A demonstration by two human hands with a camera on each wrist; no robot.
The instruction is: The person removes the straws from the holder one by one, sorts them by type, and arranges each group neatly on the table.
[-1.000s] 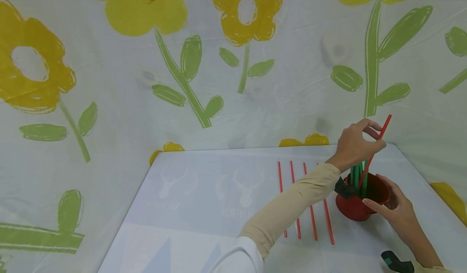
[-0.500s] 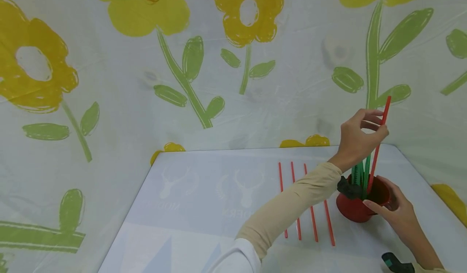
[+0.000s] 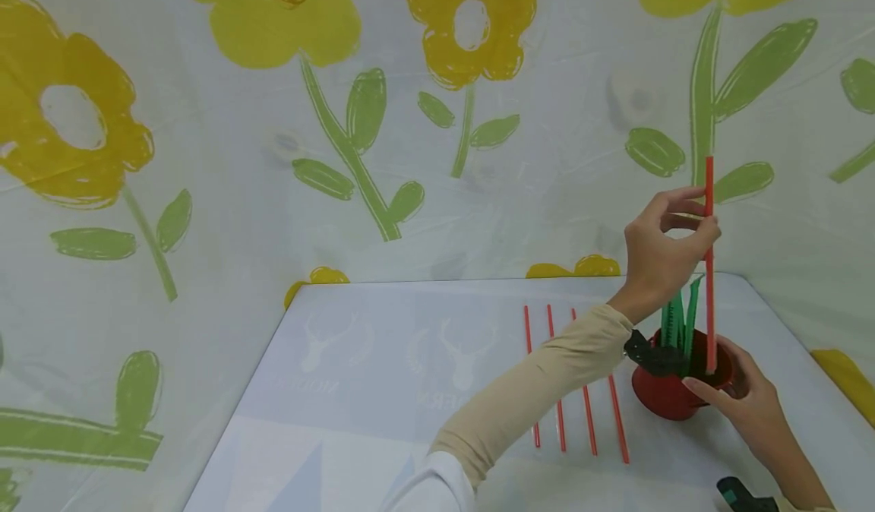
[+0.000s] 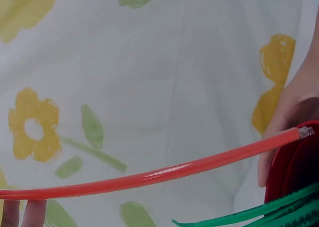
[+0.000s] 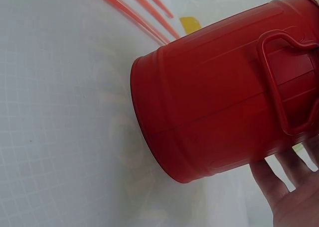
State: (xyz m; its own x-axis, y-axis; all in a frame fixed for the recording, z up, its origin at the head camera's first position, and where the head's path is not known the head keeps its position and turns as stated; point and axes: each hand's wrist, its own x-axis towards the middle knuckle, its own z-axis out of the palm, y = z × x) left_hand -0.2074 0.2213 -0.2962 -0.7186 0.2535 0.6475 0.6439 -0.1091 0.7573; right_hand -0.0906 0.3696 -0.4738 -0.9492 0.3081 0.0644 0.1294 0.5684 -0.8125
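My left hand (image 3: 664, 246) pinches a long, slim red stick (image 3: 709, 299) and holds it nearly upright. Its lower end overlaps the mouth of a red metal bucket (image 3: 658, 395) in the head view. Clear crumpled film shows at the stick's end in the left wrist view. My right hand (image 3: 743, 394) grips the bucket's right side, thumb at the front near the rim, fingers behind. A wire handle (image 5: 272, 85) shows on the bucket in the right wrist view. Green serrated strips (image 3: 673, 322) stand inside the bucket. A black device on my left wrist hides part of the rim.
Several more red sticks (image 3: 619, 422) lie side by side on the white table (image 3: 342, 390), left of the bucket, partly covered by my left sleeve (image 3: 540, 383). A flower-printed cloth (image 3: 547, 193) hangs behind the table's far edge.
The red stick has risen and turned from leaning to nearly upright, its lower end shifting right across the bucket's mouth. My left hand has moved up with it. The right hand stays on the bucket.
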